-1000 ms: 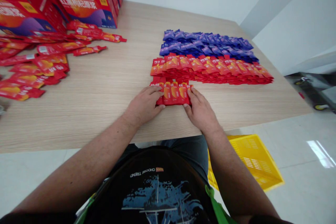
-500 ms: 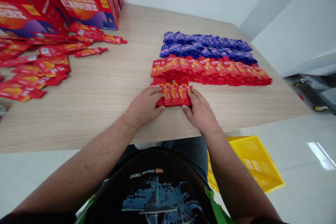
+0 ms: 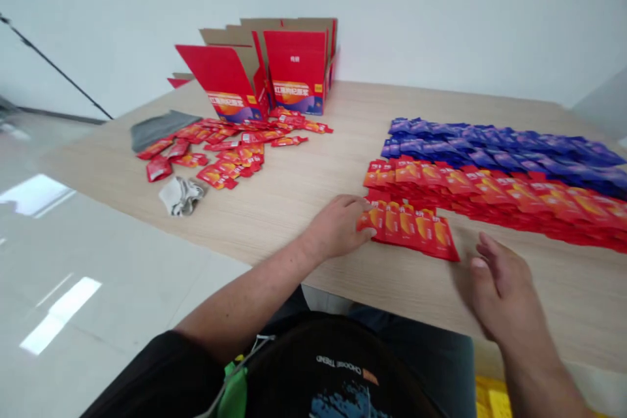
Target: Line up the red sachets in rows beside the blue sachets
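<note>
In front of me lies a short row of red sachets [image 3: 408, 225] with orange prints, overlapping side by side. My left hand [image 3: 341, 225] is at its left end, the fingers over the upper part and the thumb at the lower edge, closed on the end sachets. My right hand [image 3: 504, 284] is off the table surface to the right of the row, holding nothing, with thumb and fingers apart. Just behind, a long layered row of red sachets [image 3: 484, 192] runs to the right. Behind it lie rows of blue-purple sachets [image 3: 490, 138].
Loose red sachets [image 3: 235, 160] are heaped at the left, before open red cartons [image 3: 296, 68]. A grey cloth [image 3: 164, 127] and a crumpled white-grey cloth [image 3: 181, 196] lie near the table's left side. A yellow crate [image 3: 492, 398] stands below the front edge.
The view has swung left, showing more of the table and cartons. My right hand has let go of the short row's right end and moved off to the right; my left hand stays on it.
</note>
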Demonstrator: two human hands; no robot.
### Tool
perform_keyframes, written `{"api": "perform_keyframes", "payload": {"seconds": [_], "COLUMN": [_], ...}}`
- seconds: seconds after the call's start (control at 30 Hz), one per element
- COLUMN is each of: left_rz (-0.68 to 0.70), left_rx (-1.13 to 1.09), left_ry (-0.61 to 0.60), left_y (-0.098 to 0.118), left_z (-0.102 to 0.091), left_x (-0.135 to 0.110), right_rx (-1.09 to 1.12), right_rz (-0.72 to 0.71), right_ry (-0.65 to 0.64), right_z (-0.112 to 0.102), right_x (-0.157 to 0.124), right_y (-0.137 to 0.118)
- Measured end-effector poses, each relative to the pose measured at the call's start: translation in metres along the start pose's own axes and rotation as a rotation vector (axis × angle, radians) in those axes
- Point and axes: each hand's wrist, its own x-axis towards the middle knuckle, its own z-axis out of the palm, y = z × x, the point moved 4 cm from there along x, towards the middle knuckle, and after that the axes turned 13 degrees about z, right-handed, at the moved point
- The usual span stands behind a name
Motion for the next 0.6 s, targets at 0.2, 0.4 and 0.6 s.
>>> {"api": "perform_keyframes", "payload": {"seconds": [0.2,0.4,0.6], "left_rz": [-0.241,-0.635,-0.798], "left_rx": [0.177,0.497,0.546], "left_ry": [0.117,0.098,0.004], "left_y": [-0.064,-0.15,-0.211], "left_z": [-0.078,-0.169,-0.197], "left_x": [-0.06,-0.11,-0.129], "right_rx": [-0.054,-0.014,0.045], "right_rz": [0.096,0.214,0.309], "right_ry": [-0.019,-0.045,-0.08], "right_z": [-0.01,-0.007,-0.01], "right_x": [-0.001,0.001,0.002], "right_y": [0.021,0.018,0.009]}}
